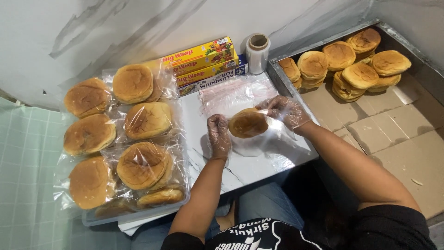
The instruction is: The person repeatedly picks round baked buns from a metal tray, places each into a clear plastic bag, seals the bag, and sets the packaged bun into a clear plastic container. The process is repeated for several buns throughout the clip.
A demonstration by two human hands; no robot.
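Both my hands wear thin clear plastic gloves. A round golden bun (248,122) sits between them, partly inside a clear plastic bag (273,139) that lies on the white marbled board (240,166). My left hand (218,136) grips the bag's edge at the bun's left side. My right hand (286,111) holds the bag and bun from the right. A stack of flat clear bags (231,92) lies just behind the bun.
A tray (138,215) at the left holds several bagged buns (143,164). A metal tray (282,83) lined with cardboard at the right holds several bare buns (351,60). Yellow wrap boxes (203,58) and a film roll (257,52) stand by the wall.
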